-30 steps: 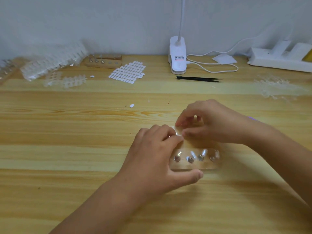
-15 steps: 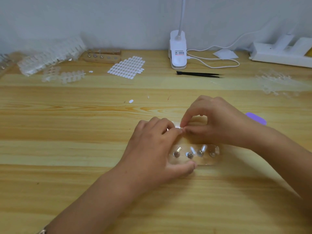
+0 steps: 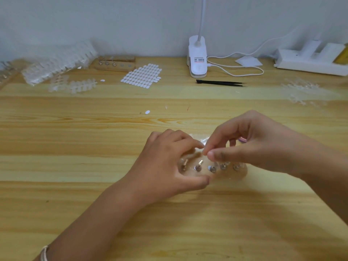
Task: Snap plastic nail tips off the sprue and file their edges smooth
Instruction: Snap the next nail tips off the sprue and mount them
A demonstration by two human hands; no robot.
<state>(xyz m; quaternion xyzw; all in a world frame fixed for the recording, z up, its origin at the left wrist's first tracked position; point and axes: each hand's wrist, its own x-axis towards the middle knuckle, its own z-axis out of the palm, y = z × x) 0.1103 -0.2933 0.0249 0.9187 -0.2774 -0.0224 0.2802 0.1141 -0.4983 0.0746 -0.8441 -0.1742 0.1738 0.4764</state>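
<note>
Two hands meet low in the middle of the pale pine surface [image 3: 75, 185], whose grain runs in long yellow bands. The left hand [image 3: 165, 166] has its grip clenched around a small wooden block [image 3: 231, 175], with the thumb against the near side and the fingers curled over the far side. The block has rounded ends and carries a row of five short metal pegs [image 3: 197, 167], shiny on top. The right hand [image 3: 259, 147] is just above the block, and its grip pinches a clear nail tip [image 3: 204, 140] between thumb and forefinger. The tip is glassy and mostly covered, so its shape is hard to make out. The left forefinger touches the same place. A bit of something purple [image 3: 243, 139] shows behind the right fingers, the rest hidden. Far at the left lie frosted sprues [image 3: 75, 85] with rows of tips attached, all blurred. Further right are a sheet of white oval stickers [image 3: 142, 76], thin black tweezers [image 3: 219, 82] and a white clip lamp [image 3: 197, 59], whose neck is cut off by the top edge.
</note>
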